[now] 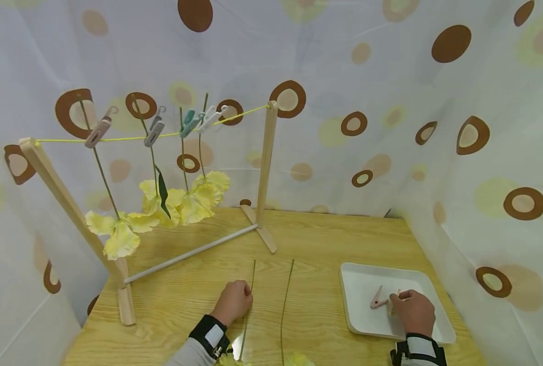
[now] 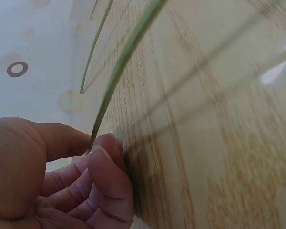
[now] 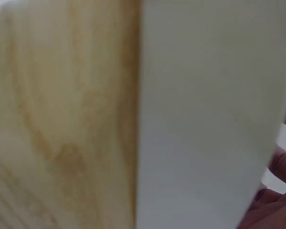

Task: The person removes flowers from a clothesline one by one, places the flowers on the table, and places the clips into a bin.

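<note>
In the head view, my left hand (image 1: 236,302) is low over the table beside an artificial flower stem (image 1: 254,274). The left wrist view shows thumb and fingertips pinching that green stem (image 2: 119,69) near its thin end. A second stem (image 1: 286,300) lies to the right, and yellow petals (image 1: 299,360) show at the bottom edge. My right hand (image 1: 415,311) reaches into the white tray (image 1: 358,274), its fingertips gripping a beige clothespin (image 1: 392,305) that they partly hide. A pink clothespin (image 1: 378,299) rests just left of it.
A wooden stand (image 1: 266,168) with a yellow line (image 1: 127,138) occupies the left side. Several yellow flowers (image 1: 121,236) hang upside down from it, clipped by pink, grey, green and white clothespins (image 1: 154,133). Spotted cloth (image 1: 326,76) surrounds the wooden table (image 1: 331,234).
</note>
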`<action>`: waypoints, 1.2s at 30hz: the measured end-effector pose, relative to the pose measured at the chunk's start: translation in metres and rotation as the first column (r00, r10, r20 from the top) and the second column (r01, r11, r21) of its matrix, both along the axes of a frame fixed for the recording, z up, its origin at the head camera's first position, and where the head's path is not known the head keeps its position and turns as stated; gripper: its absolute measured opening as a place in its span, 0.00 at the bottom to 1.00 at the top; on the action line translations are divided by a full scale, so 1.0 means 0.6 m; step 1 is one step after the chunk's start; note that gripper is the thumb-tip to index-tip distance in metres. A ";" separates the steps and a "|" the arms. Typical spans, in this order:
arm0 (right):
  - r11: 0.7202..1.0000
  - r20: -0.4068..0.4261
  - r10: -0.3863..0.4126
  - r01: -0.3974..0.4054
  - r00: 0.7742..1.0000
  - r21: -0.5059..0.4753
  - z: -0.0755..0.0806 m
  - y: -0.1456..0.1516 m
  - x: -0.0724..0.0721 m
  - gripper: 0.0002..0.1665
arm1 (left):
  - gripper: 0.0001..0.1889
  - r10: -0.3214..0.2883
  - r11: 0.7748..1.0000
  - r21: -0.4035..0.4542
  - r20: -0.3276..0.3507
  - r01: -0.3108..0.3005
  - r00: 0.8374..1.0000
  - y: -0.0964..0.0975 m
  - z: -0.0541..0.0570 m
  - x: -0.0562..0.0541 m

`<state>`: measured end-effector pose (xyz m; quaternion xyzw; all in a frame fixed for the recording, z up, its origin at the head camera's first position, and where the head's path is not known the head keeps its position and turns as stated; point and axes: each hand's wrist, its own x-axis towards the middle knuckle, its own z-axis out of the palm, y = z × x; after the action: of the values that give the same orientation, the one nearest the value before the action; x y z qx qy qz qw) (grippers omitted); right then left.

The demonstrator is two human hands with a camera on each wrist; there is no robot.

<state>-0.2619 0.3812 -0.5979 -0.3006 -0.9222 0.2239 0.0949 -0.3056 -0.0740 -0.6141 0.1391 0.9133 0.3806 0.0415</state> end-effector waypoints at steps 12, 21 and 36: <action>1.000 0.091 -0.001 0.000 0.996 0.010 -0.014 0.010 -0.010 0.21 | 0.11 0.025 1.000 0.011 -0.035 -0.025 0.999 -0.014 0.028 -0.010; 0.998 -0.287 0.065 -0.058 0.956 0.033 0.071 -0.057 -0.066 0.22 | 0.10 0.149 0.986 0.096 -0.165 -0.135 0.975 -0.037 0.095 -0.046; 0.805 -0.666 0.468 -0.591 0.580 0.051 0.299 -0.339 -0.214 0.19 | 0.12 0.389 0.908 0.339 -0.454 -0.248 0.802 -0.075 0.302 -0.138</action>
<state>-0.3900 0.1778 -0.4186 0.0795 -0.8530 0.4123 0.3098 -0.3881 -0.1190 -0.4327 0.0824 0.8426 0.4488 -0.2861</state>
